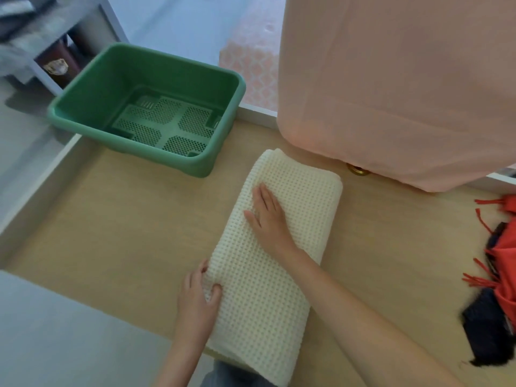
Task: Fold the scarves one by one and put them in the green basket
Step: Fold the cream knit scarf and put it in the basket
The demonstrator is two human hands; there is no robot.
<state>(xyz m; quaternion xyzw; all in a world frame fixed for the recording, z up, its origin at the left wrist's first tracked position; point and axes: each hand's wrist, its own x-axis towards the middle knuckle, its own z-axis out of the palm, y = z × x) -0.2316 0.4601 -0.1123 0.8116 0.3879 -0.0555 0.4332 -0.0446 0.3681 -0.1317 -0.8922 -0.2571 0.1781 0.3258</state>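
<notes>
Closest in, the near end of the cream waffle-weave scarf hangs over the front edge of the light wood-grain counter, above a patch of blue denim on the person's lap. The scarf lies folded into a long thick band that runs away from the person, angled slightly to the right, across the middle of the counter. The left hand grips the scarf's left edge near the front, its fingers curled around the fold with the thumb on top. Further along, the right hand lies flat on the scarf's upper surface, fingers straight and close together, pressing the cloth down. To the right, at the frame's edge, a red-orange scarf with fringed tassels lies bunched on the counter over a dark navy cloth. Beyond the cream scarf's far end sits a small round brass-coloured object, partly hidden by a large hanging sheet of pale pink fabric. At the counter's far left corner stands the green rectangular plastic basket, its perforated floor showing, well apart from the cream scarf. Behind it is a blurred white shelf unit.
</notes>
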